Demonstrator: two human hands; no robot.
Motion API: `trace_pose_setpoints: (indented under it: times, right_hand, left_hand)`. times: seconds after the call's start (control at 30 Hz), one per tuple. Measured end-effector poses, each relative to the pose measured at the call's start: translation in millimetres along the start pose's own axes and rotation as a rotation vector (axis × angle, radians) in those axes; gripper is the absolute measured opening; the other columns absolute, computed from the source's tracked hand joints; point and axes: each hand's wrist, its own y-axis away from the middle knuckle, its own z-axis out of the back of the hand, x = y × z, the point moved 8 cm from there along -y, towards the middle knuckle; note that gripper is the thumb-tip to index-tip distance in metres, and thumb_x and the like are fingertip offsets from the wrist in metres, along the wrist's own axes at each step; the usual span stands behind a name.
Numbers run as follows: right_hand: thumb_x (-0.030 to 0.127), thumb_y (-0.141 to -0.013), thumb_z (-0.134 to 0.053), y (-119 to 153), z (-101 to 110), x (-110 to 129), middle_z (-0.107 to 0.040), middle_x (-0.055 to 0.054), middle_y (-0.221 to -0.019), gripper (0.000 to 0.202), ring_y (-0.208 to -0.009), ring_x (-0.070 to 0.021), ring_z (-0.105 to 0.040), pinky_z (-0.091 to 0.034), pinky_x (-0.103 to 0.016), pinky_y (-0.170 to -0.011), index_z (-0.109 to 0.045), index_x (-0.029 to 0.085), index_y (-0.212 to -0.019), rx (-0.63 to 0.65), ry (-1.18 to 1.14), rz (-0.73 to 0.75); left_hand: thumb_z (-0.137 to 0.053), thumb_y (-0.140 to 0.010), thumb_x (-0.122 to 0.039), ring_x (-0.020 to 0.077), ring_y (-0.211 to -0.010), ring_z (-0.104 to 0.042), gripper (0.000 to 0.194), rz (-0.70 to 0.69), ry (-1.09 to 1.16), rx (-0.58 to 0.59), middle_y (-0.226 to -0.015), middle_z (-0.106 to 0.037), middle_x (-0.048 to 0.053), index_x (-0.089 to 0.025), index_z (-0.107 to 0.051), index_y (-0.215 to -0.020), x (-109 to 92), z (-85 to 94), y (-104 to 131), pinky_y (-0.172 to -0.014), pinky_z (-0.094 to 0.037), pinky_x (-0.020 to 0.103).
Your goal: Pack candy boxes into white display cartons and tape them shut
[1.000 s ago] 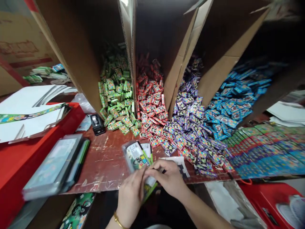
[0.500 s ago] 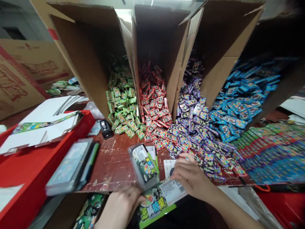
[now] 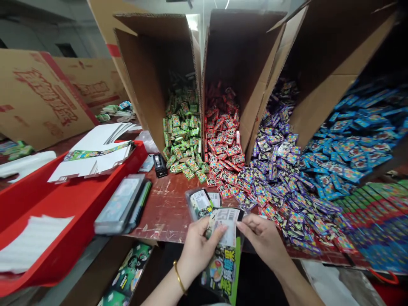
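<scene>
A green and black printed candy packet (image 3: 219, 267) hangs upright over the table's front edge, a white label panel at its top. My left hand (image 3: 202, 240) grips its left side, thumb across the white panel. At the upper right corner, my right hand (image 3: 259, 233) pinches the packet's edge between thumb and fingers. Just behind, a similar packet in a clear sleeve (image 3: 197, 202) lies on the red table (image 3: 165, 208), partly hidden by the held one. Loose purple candy sachets (image 3: 287, 187) spread beyond my right hand, beside red sachets (image 3: 225, 148).
Tall cardboard boxes (image 3: 143, 85) lie open, spilling green sachets (image 3: 183, 136) and blue sachets (image 3: 344, 148). At left stand a red tray (image 3: 105, 187) with white card sheets (image 3: 92, 146), a stack of clear sleeves (image 3: 119, 206) and a black tape dispenser (image 3: 160, 165). Rows of packed sachets (image 3: 379, 216) lie right.
The packet has turned from lying sideways to upright and been lifted. My left hand has moved up and right onto it; my right hand now pinches its corner. The view has shifted left.
</scene>
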Motion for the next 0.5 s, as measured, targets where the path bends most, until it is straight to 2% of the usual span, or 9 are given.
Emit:
trace_pose_setpoints:
  times: [0.1,0.23,0.3,0.4,0.5]
  right_hand:
    - [0.051,-0.07,-0.072,-3.4,-7.5,-0.9,-0.065,-0.005,-0.066,0.038,-0.062,-0.0168,-0.06,-0.047,-0.026,-0.058,-0.058,0.016,-0.069,0.039,-0.066,-0.029]
    - [0.054,-0.068,-0.073,5.9,-25.7,-21.6,-0.066,-0.005,-0.065,0.04,-0.059,-0.0169,-0.062,-0.048,-0.026,-0.056,-0.059,0.016,-0.07,0.067,-0.16,-0.099]
    - [0.054,-0.066,-0.074,16.2,-38.8,-37.2,-0.065,-0.003,-0.06,0.04,-0.055,-0.0161,-0.06,-0.047,-0.026,-0.053,-0.058,0.017,-0.067,0.071,-0.165,-0.119]
    - [0.051,-0.065,-0.076,33.3,-61.4,-56.0,-0.065,-0.003,-0.059,0.039,-0.055,-0.0175,-0.062,-0.049,-0.027,-0.054,-0.056,0.018,-0.065,0.119,-0.181,-0.164]
    - [0.051,-0.068,-0.074,41.7,-72.9,-56.0,-0.07,-0.007,-0.071,0.038,-0.069,-0.0219,-0.068,-0.054,-0.031,-0.067,-0.059,0.017,-0.071,0.177,-0.217,-0.152]
  left_hand:
    - [-0.064,-0.079,-0.044,0.012,-0.058,-0.05,0.032,0.131,0.209,-0.033,-0.063,-0.06,0.001,-0.014,-0.061,-0.069,4.1,-7.7,-7.5,-0.054,-0.043,0.021]
    - [-0.07,-0.072,-0.047,0.0078,-0.048,-0.041,0.037,0.22,0.321,-0.075,-0.054,-0.052,-0.002,-0.013,-0.058,-0.062,14.6,-6.7,-13.4,-0.045,-0.035,0.019]
    - [-0.073,-0.069,-0.048,0.0068,-0.046,-0.041,0.038,0.266,0.364,-0.097,-0.054,-0.054,-0.002,-0.012,-0.06,-0.066,23.6,-2.4,-16.0,-0.043,-0.034,0.018]
    - [-0.074,-0.068,-0.047,0.008,-0.048,-0.047,0.039,0.3,0.406,-0.124,-0.061,-0.061,0.0,-0.01,-0.065,-0.077,31.0,6.6,-22.9,-0.046,-0.039,0.019]
    - [-0.074,-0.069,-0.048,0.0112,-0.054,-0.054,0.041,0.28,0.436,-0.192,-0.067,-0.066,0.003,-0.011,-0.066,-0.084,29.7,17.1,-29.0,-0.051,-0.044,0.021]
